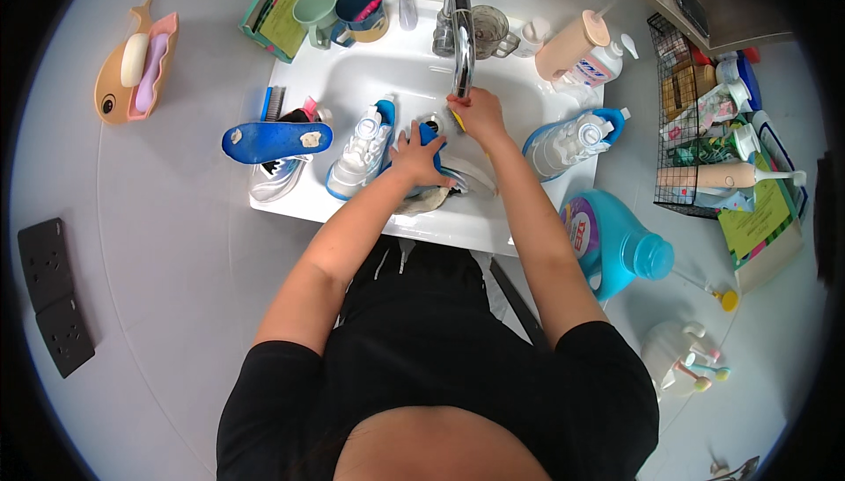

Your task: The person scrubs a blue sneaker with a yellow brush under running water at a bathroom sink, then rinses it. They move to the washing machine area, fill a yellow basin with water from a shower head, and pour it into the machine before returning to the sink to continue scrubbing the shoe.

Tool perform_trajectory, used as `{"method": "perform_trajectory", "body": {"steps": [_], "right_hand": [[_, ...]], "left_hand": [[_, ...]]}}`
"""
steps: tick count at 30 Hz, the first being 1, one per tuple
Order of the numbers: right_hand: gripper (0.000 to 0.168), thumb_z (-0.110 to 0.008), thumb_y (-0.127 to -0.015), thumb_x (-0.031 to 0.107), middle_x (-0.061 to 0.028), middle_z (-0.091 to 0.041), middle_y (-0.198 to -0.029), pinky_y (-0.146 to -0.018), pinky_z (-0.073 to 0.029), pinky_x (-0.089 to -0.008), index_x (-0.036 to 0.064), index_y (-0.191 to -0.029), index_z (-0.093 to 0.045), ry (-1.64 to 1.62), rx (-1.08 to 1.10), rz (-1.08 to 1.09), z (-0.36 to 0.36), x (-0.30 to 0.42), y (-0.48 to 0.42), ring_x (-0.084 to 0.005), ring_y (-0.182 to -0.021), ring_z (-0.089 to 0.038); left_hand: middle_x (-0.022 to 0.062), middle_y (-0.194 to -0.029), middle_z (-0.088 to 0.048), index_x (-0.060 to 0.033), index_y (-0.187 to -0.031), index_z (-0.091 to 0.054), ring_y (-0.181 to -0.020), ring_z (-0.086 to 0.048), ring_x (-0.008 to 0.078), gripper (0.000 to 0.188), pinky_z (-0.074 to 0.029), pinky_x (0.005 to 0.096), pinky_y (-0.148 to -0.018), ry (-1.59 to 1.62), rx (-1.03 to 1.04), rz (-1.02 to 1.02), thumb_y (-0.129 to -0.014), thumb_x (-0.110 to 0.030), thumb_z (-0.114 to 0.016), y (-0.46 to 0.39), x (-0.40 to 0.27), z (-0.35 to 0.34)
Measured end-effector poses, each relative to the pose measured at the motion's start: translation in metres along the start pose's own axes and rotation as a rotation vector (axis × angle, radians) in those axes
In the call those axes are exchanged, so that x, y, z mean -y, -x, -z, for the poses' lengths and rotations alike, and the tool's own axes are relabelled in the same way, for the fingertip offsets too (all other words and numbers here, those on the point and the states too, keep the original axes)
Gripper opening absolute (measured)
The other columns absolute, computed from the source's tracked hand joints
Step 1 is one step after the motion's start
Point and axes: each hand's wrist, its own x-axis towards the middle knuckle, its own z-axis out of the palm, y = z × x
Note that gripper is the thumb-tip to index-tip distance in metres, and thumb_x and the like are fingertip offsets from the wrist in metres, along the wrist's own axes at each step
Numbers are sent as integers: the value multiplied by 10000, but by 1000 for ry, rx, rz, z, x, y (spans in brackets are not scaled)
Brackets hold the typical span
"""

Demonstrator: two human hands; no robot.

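Observation:
In the white sink, my left hand (420,157) is spread over a shoe (465,174) with a blue inside, gripping it low in the basin. My right hand (480,113) is closed around a yellow scrubbing brush (457,119) just below the chrome faucet (464,39); most of the brush is hidden by the fingers. A white and blue sneaker (364,147) stands left of my left hand, and another sneaker (573,143) rests on the sink's right side. On the left rim a blue insole (277,142) lies across a further shoe (276,178).
A blue-handled brush (272,103) lies on the left rim. Cups (315,11), a glass mug (490,32) and a pump bottle (572,45) line the back. A large turquoise detergent bottle (614,243) is beside my right forearm. A wire basket (680,118) of toiletries hangs at right.

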Motion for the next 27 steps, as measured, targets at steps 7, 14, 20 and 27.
{"method": "perform_trajectory", "body": {"steps": [7,14,20,27], "right_hand": [[122,-673,-797,145,-73,-696,-826,-681,-509,-329,89,-900,-705,82,-93,67,41,40,10,-223,-751,-667],[150,-630,-832,154,-141,-669,-867,-711,-491,-380,50,-923,-687,100,-86,101,48,53,15,-303,-787,-641],[203,-645,-839,232,-148,-668,-837,-697,-491,-379,37,-887,-680,-3,47,-52,26,-6,49,-319,-757,-635],[157,-700,-799,173,-91,-689,-779,-684,-511,-293,52,-900,-697,-210,81,-111,6,-32,78,-180,-708,-659]], "left_hand": [[229,-1259,-400,-167,-1179,-592,-1131,-448,427,649,-474,454,-904,1,21,36,-626,-432,-806,16,-5,11],[250,-1471,-233,-156,-1209,-578,-1358,-222,415,717,-192,612,-1069,-89,-135,10,-600,-447,-819,43,-1,14],[195,-1426,-352,-132,-1155,-598,-1385,-208,367,682,-52,678,-1074,-312,-213,-18,-638,-547,-755,58,34,16],[183,-1415,-394,-29,-1272,-514,-1382,-245,350,865,-42,666,-1084,-316,3,18,-646,-585,-732,73,21,29]]}}
